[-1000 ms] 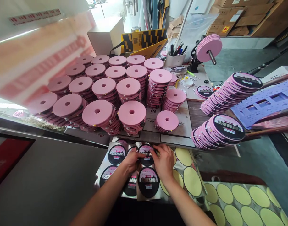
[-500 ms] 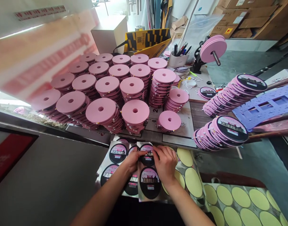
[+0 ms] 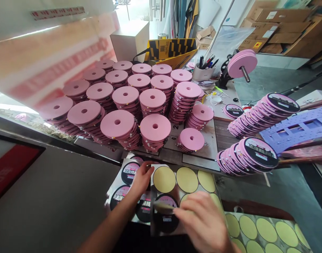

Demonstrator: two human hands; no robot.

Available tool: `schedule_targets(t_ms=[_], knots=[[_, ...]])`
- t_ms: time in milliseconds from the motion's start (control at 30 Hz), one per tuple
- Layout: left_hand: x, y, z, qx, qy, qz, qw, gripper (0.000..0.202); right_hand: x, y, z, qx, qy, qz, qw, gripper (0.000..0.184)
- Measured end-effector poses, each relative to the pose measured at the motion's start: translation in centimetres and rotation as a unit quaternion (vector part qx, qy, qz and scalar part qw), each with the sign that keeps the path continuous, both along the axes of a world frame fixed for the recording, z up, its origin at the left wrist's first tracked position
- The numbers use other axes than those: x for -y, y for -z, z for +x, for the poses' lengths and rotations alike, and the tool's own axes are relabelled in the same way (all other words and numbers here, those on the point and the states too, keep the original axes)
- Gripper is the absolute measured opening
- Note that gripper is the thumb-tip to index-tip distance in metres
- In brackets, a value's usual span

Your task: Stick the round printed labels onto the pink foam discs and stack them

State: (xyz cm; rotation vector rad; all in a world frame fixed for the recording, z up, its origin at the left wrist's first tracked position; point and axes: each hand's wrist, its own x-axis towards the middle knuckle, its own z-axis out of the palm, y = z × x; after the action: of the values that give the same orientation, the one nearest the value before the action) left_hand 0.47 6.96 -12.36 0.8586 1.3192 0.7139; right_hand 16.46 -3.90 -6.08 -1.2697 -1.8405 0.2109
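Observation:
My right hand (image 3: 203, 219) is closed, thumb and fingertips pinching a round sticker (image 3: 162, 206) that shows nearly edge-on and is smeared by motion. Beneath it lies a silvery sticker sheet (image 3: 174, 230) with pale yellow circles where stickers are gone and one dark printed sticker (image 3: 165, 219) at its lower left. My left hand (image 3: 143, 175) grips that sheet's upper left edge, its fingertips partly hidden. Under my left forearm is another sheet of black-and-pink round stickers (image 3: 130, 172).
Stacks of pink foam winding discs (image 3: 155, 127) cover the table. Two leaning stacks of labelled discs (image 3: 259, 151) stand at right, near a purple perforated panel (image 3: 298, 128). Behind are a disc-loaded spindle (image 3: 244, 73) and a pen holder (image 3: 203, 72). Another used sheet (image 3: 256, 239) lies lower right.
The upper left sticker has come off the sheet, baring a yellow circle. My right hand has moved down and toward me with it; my left hand has shifted slightly left.

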Motion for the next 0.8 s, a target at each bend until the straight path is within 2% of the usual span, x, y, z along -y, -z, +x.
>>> schedule_targets(t_ms=[67,100,133,200,233,267,300,400,500,600,667,733,800], knots=[[1.0,-1.6,0.3,-0.054,-0.003,0.079,0.995,0.024,-1.4,-1.2,2.4,-0.122,0.081,-0.059,0.987,0.015],[1.4,-2.4,0.9,-0.078,0.015,0.129,0.988,0.025,-2.7,-1.4,3.7,-0.208,0.146,-0.095,0.962,0.01],[1.6,-3.1,1.7,-0.122,0.059,0.21,0.968,0.026,-4.1,-1.2,4.8,-0.302,0.197,-0.118,0.925,0.005],[1.4,-4.1,4.2,-0.158,0.145,0.319,0.923,0.034,-7.3,-0.2,6.5,-0.485,0.245,-0.122,0.83,0.015],[1.0,-4.2,5.7,-0.146,0.163,0.336,0.916,0.041,-8.8,0.5,7.1,-0.546,0.251,-0.119,0.791,0.021],[0.3,-4.0,7.2,-0.132,0.153,0.33,0.922,0.048,-10.2,1.2,7.5,-0.582,0.254,-0.113,0.764,0.025],[-0.5,-3.6,8.6,-0.124,0.137,0.314,0.931,0.053,-11.4,1.8,7.9,-0.602,0.254,-0.113,0.749,0.028],[-2.8,-2.2,11.8,-0.105,0.1,0.273,0.951,0.053,-13.6,3.0,8.6,-0.611,0.241,-0.128,0.744,0.031],[-3.6,-1.8,12.6,-0.1,0.083,0.271,0.954,0.047,-13.7,2.7,9.0,-0.62,0.214,-0.154,0.739,0.031],[-2.4,-3.1,11.6,-0.044,0.07,0.276,0.958,0.046,-12.2,1.4,8.6,-0.634,0.194,-0.169,0.729,0.031],[-1.0,-4.5,10.7,0.055,0.062,0.245,0.966,0.048,-10.6,0.4,7.9,-0.646,0.178,-0.186,0.719,0.03],[0.2,-5.7,9.7,0.157,0.053,0.146,0.975,0.054,-8.8,-0.4,7.0,-0.649,0.161,-0.219,0.711,0.027],[1.2,-6.4,8.9,0.229,0.05,0.021,0.972,0.063,-7.3,-0.9,6.4,-0.637,0.158,-0.25,0.712,0.025]])
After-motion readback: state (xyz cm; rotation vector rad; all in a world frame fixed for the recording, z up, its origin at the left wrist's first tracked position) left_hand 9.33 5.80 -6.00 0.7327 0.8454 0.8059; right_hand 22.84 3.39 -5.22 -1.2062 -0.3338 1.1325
